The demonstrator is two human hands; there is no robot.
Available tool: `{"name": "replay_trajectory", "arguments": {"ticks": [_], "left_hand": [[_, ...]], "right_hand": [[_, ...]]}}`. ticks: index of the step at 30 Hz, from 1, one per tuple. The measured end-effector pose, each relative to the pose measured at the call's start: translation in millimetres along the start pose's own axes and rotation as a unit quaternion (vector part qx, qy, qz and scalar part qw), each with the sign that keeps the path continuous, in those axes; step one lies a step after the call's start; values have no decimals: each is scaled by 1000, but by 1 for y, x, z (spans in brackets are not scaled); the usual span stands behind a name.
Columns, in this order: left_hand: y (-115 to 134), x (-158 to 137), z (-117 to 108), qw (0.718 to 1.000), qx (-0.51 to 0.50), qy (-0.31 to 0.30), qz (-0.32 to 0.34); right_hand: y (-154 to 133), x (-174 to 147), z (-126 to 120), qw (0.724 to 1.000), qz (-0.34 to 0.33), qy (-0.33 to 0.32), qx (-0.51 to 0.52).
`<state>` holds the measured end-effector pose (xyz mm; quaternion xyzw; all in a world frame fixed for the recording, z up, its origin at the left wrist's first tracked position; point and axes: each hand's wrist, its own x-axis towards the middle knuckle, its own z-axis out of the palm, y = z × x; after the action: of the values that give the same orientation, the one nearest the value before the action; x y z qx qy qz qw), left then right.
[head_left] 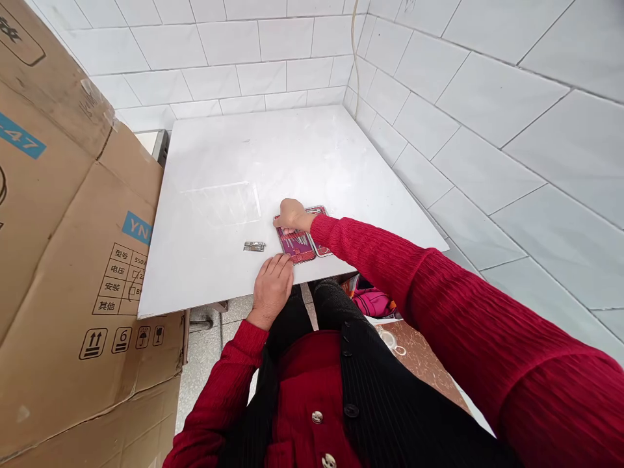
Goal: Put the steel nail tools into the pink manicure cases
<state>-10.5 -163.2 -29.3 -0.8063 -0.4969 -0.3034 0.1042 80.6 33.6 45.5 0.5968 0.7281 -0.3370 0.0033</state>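
Observation:
An open manicure set case (305, 252), red and purple inside with several slim metal tools in it, lies near the table's front edge. Over its far left part is my right hand (291, 214), fingers curled down and closed; whatever they pinch is hidden beneath them. My left hand (273, 283) rests at the table's front edge with its fingers stretched out flat, the tips close to the case's near left corner. To the left of the case a small silver metal piece (254, 246), apparently nail clippers, lies on the tabletop.
The white table (214, 156) stands in a corner of tiled walls (287, 39). Large cardboard boxes (68, 214) rise along its left side. A thin cable (355, 65) hangs in the corner. Below at right are a pink item (373, 300) and a brown patterned surface (429, 361).

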Motion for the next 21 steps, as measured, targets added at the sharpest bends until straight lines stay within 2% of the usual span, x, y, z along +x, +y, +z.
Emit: {"name": "replay_trajectory", "arguments": {"ticks": [9,14,17,21], "left_hand": [[-1,2,0,999,-45,-10,-20],[-1,-1,-1,998,-49,-25,-24],[-1,-1,-2,999,-42,-22,-22],[-1,-1,-1,999,-35,-15,-16]], "right_hand": [[-10,12,-20,998,-1,11,60],[-32,19,-35,997,-10,-23,67],[-49,21,-29,996,-45,-68,36],[-66,18,-5,985,-101,-127,-59]]}}
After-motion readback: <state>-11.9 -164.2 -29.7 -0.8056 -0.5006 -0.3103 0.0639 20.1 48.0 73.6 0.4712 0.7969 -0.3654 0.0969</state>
